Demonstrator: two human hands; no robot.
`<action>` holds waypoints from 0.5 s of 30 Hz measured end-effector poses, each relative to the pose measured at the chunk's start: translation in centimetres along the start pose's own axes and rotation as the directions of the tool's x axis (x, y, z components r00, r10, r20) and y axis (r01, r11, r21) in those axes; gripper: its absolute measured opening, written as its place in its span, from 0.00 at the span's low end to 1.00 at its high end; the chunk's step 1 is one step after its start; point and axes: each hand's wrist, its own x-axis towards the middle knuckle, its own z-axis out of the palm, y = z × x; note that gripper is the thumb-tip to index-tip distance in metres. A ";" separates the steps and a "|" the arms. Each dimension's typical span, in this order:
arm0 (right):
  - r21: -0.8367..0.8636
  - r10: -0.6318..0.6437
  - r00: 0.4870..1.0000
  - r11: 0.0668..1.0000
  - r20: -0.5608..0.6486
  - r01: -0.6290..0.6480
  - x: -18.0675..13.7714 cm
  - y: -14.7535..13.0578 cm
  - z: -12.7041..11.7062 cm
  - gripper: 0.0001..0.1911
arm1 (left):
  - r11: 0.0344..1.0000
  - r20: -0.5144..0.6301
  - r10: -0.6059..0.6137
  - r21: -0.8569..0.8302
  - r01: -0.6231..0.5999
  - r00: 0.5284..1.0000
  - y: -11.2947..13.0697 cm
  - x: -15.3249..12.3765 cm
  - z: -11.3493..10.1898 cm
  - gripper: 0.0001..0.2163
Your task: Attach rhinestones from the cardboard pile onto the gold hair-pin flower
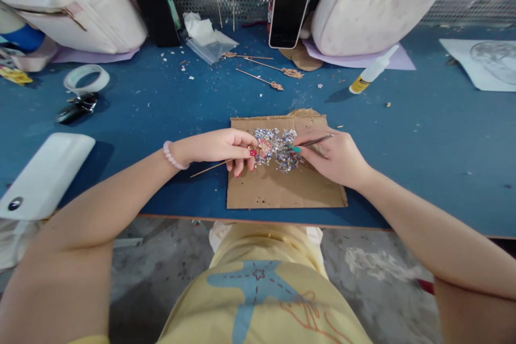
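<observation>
My left hand (239, 150) is closed on a thin gold hairpin (210, 169), its stick pointing out to the left and its pinkish ornament (264, 147) at my fingertips. In my right hand (332, 156) I grip slim metal tweezers (318, 140), the tips among the rhinestones. Small sparkling rhinestones (287, 161) in silver and blue lie in a loose heap between my hands. Under them is a flat piece of brown cardboard (290, 191) at the table's front edge. Whether the tweezers hold a stone is too small to tell.
Several gold hairpins (262, 79) lie behind the cardboard on the blue table (161, 97). A glue bottle (373, 71) stands at right. A phone (293, 2), a white handbag (379, 11) and a white backpack (76, 5) line the back. Tape (86, 79) and a white device (48, 174) are left.
</observation>
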 end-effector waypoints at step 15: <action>0.147 -0.006 0.999 0.989 0.052 -0.001 -0.1 -0.9 -0.1 0.09 | 0.999 0.005 -0.039 0.008 0.039 0.999 0.0 -0.1 0.0 0.10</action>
